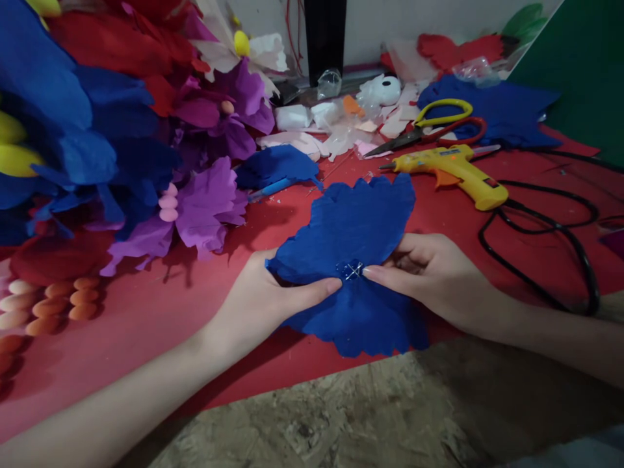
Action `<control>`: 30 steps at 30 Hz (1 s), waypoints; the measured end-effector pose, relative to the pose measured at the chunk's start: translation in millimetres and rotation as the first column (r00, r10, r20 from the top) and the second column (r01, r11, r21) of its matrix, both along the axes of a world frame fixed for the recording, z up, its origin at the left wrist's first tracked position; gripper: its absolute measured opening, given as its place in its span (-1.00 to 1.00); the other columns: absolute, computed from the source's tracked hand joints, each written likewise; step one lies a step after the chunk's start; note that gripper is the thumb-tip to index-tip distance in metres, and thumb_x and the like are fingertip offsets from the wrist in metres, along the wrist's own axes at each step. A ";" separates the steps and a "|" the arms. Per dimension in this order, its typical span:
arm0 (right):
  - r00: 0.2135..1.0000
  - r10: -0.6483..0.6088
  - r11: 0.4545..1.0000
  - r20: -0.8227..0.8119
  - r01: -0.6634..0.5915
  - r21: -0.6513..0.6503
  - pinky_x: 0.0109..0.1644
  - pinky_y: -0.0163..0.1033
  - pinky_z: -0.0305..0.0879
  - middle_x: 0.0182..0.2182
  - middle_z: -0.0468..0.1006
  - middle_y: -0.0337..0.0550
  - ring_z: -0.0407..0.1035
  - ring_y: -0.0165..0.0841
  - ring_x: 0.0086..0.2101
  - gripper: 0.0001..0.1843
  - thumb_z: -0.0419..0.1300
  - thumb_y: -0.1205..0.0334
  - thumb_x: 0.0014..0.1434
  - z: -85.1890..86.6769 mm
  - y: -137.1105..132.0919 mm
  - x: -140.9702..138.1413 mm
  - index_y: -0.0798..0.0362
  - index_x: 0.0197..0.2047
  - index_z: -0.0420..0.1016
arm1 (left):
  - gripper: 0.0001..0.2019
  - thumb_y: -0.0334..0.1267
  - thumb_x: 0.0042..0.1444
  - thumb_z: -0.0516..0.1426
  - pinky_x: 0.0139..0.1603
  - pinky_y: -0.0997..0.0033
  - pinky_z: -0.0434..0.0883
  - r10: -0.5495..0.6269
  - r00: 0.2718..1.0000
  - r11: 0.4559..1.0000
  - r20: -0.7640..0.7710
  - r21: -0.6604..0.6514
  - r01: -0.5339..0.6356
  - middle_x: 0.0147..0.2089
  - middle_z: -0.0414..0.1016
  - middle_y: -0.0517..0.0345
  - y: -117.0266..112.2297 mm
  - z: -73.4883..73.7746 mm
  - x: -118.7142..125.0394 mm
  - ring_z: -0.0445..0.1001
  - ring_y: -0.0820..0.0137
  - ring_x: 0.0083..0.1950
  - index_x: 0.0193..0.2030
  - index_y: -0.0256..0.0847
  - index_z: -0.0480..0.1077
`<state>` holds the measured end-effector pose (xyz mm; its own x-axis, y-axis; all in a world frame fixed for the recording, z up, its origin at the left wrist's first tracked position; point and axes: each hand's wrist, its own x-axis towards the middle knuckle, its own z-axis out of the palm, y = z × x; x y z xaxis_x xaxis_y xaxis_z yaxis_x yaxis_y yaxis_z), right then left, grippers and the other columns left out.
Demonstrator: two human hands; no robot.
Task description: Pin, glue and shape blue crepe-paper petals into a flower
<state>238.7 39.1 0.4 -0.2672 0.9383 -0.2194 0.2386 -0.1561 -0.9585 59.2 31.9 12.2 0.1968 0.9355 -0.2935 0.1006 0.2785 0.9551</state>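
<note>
A blue paper butterfly-like shape (361, 214) with scalloped edges lies between my hands, just above the red tabletop. At its middle is a shiny patch (351, 270) with thin crossed lines, perhaps wire or glue. My left hand (273, 292) grips the left side, its thumb pressed on the paper beside that patch and its fingers hidden underneath. From the right, my right hand (433, 276) pinches the paper, thumb tip touching the edge of the patch and other fingers curled partly behind.
A yellow glue gun (458, 170) with a looping black cord (546, 224) lies at right, beside scissors (439, 123). Purple paper butterflies (209, 208) and blue ones (97, 123) crowd the left. Orange egg-shaped pieces (51, 305) sit front left. Paper scraps (336, 140) lie behind.
</note>
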 end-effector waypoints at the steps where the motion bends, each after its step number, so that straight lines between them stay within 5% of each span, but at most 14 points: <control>1: 1.000 -0.005 1.000 0.006 0.005 0.004 -0.56 -0.50 0.31 -0.60 0.39 -0.21 0.30 -0.54 -0.59 -0.75 0.18 0.06 -0.18 -0.2 -0.1 0.0 0.08 -0.48 0.46 | -0.88 -0.35 -0.22 0.29 -0.37 0.54 0.49 0.003 1.000 1.000 0.002 0.001 -0.003 -0.41 0.59 0.29 -0.2 -0.2 0.1 0.55 0.38 -0.39 -0.45 -0.18 0.49; 12: 0.998 -0.047 0.999 0.036 0.047 -0.014 -0.62 -0.47 0.24 -0.59 0.40 -0.18 0.27 -0.53 -0.61 -0.73 0.19 0.05 -0.22 1.5 -1.7 -0.7 0.11 -0.55 0.40 | -0.89 -0.35 -0.22 0.28 -0.38 0.50 0.49 0.009 0.999 0.999 0.031 -0.035 -0.008 -0.45 0.59 0.28 -2.8 -0.9 2.5 0.54 0.37 -0.42 -0.46 -0.18 0.49; 20: 0.994 -0.037 0.997 -0.106 0.028 -0.078 -0.50 -0.54 0.35 -0.58 0.46 -0.27 0.37 -0.54 -0.55 -0.82 0.21 0.15 -0.18 4.9 -1.5 0.2 0.08 -0.49 0.42 | -0.87 -0.38 -0.15 0.27 -0.35 0.64 0.46 -0.006 0.994 1.000 0.111 0.027 0.003 -0.29 0.59 0.38 -0.7 -2.7 0.6 0.54 0.44 -0.29 -0.40 -0.09 0.50; 30: 0.989 -0.002 0.998 -0.147 -0.007 -0.062 -0.47 -0.58 0.34 -0.50 0.49 -0.27 0.38 -0.55 -0.50 -0.84 0.19 0.15 -0.10 3.2 -1.7 3.2 0.07 -0.45 0.45 | -0.89 -0.33 -0.14 0.28 -0.30 0.56 0.46 0.022 0.994 0.999 0.109 0.033 -0.026 -0.27 0.59 0.33 -0.2 -3.8 0.0 0.54 0.38 -0.24 -0.40 -0.12 0.49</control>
